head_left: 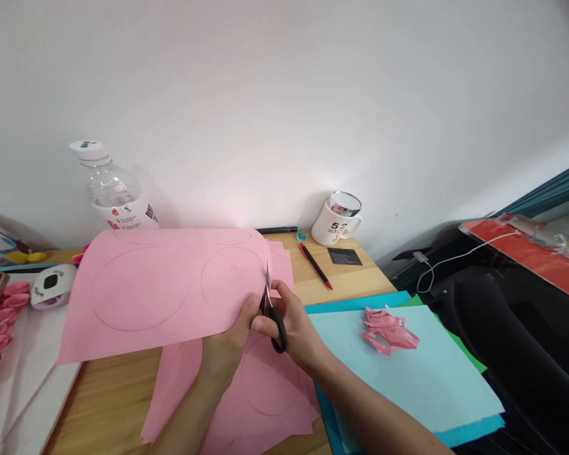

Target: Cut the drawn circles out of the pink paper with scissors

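My left hand pinches the near right edge of a pink paper sheet, held up above the wooden desk. Pencilled circles are drawn on the sheet. My right hand is closed round black-handled scissors, whose blades point up along the sheet's right edge beside one circle. More pink sheets with a drawn circle lie flat under both hands.
Pink paper scraps lie on light blue paper at right. A white mug, a red pen, a black card and a plastic bottle stand near the wall. A white punch and pink petals sit at left.
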The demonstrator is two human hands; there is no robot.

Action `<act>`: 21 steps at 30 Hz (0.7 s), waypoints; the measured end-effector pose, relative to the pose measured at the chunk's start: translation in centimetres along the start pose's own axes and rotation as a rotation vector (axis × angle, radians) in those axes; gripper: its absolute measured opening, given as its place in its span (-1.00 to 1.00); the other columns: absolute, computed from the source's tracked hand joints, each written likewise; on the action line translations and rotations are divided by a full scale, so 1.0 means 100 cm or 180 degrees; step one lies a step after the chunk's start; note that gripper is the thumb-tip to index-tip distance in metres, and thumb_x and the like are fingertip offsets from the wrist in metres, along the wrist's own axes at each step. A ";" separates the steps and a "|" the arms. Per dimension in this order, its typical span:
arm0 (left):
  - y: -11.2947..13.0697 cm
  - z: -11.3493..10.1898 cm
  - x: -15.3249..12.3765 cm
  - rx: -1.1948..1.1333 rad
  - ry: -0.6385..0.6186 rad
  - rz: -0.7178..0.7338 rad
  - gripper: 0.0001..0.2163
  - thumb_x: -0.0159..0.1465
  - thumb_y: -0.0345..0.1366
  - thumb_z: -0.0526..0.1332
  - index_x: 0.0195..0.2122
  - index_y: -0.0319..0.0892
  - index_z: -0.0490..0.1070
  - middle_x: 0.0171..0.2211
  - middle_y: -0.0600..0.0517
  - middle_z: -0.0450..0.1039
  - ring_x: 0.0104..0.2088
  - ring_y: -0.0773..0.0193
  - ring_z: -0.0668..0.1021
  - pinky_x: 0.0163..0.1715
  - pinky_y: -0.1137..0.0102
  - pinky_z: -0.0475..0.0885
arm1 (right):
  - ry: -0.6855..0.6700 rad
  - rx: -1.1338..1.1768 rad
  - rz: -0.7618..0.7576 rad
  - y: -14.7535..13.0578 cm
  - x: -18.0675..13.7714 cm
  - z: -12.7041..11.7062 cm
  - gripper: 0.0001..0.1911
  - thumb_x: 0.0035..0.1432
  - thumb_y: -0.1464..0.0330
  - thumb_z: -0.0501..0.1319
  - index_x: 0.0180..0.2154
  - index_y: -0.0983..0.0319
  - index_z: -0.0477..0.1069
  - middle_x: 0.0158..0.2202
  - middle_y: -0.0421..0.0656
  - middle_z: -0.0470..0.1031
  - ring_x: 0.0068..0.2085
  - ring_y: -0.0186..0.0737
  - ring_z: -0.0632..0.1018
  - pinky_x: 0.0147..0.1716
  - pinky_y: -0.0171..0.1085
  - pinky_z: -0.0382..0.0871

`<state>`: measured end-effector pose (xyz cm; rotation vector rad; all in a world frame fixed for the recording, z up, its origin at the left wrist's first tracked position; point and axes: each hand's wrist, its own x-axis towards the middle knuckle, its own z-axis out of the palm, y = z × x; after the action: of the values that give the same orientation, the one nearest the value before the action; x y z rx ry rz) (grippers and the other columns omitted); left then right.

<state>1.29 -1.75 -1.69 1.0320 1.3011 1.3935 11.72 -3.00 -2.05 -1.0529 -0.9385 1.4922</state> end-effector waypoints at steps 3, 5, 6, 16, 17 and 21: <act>0.001 0.000 0.000 0.0037 -0.0018 -0.0006 -0.76 -0.04 -0.12 0.33 -0.47 -0.21 0.49 -0.35 -0.07 0.55 -0.21 0.03 0.57 -0.10 0.21 0.46 | 0.0024 -0.0030 0.0003 0.001 0.000 -0.001 -0.38 -0.27 0.26 0.46 -0.22 0.19 0.15 -0.56 -0.37 0.27 -0.54 -0.43 0.22 -0.58 -0.41 0.03; 0.001 0.000 0.000 0.0028 -0.0029 -0.0007 -0.76 -0.04 -0.13 0.33 -0.48 -0.21 0.48 -0.37 -0.06 0.55 -0.22 0.03 0.58 -0.11 0.21 0.46 | 0.0007 -0.0006 -0.0011 0.001 0.000 -0.002 -0.38 -0.27 0.27 0.46 -0.22 0.20 0.15 -0.55 -0.35 0.29 -0.53 -0.43 0.24 -0.57 -0.42 0.05; 0.001 0.000 0.000 0.0018 -0.0037 0.0000 -0.77 -0.04 -0.13 0.33 -0.48 -0.21 0.48 -0.38 -0.06 0.55 -0.23 0.03 0.58 -0.11 0.21 0.46 | 0.0000 0.0006 -0.0019 0.002 0.000 -0.002 -0.38 -0.27 0.27 0.46 -0.22 0.20 0.15 -0.55 -0.35 0.30 -0.53 -0.43 0.24 -0.57 -0.42 0.05; 0.002 -0.002 0.001 -0.0057 -0.0156 -0.0018 -0.76 -0.04 -0.13 0.33 -0.46 -0.21 0.50 -0.36 -0.06 0.56 -0.22 0.05 0.58 -0.13 0.23 0.48 | -0.0042 0.0100 -0.0076 0.002 0.000 -0.001 -0.41 -0.25 0.29 0.45 -0.25 0.20 0.14 -0.56 -0.35 0.30 -0.55 -0.44 0.22 -0.57 -0.41 0.03; 0.002 -0.002 0.001 -0.0037 -0.0162 -0.0034 -0.76 -0.03 -0.13 0.33 -0.45 -0.22 0.50 -0.36 -0.06 0.56 -0.23 0.05 0.58 -0.13 0.23 0.48 | -0.0045 0.0104 -0.0089 0.002 0.000 -0.001 -0.42 -0.25 0.29 0.45 -0.25 0.20 0.14 -0.56 -0.35 0.30 -0.55 -0.44 0.22 -0.56 -0.41 0.03; 0.001 -0.003 0.002 -0.0073 -0.0207 -0.0063 -0.75 -0.03 -0.14 0.33 -0.42 -0.22 0.50 -0.33 -0.06 0.56 -0.21 0.05 0.57 -0.14 0.24 0.47 | -0.0042 0.0112 -0.0059 0.002 0.001 -0.001 -0.44 -0.25 0.30 0.45 -0.27 0.20 0.15 -0.57 -0.35 0.30 -0.54 -0.43 0.23 -0.55 -0.40 0.04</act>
<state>0.94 -1.62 -1.67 1.0380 1.2421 1.3460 11.75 -2.93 -2.24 -1.0077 -0.9257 1.4967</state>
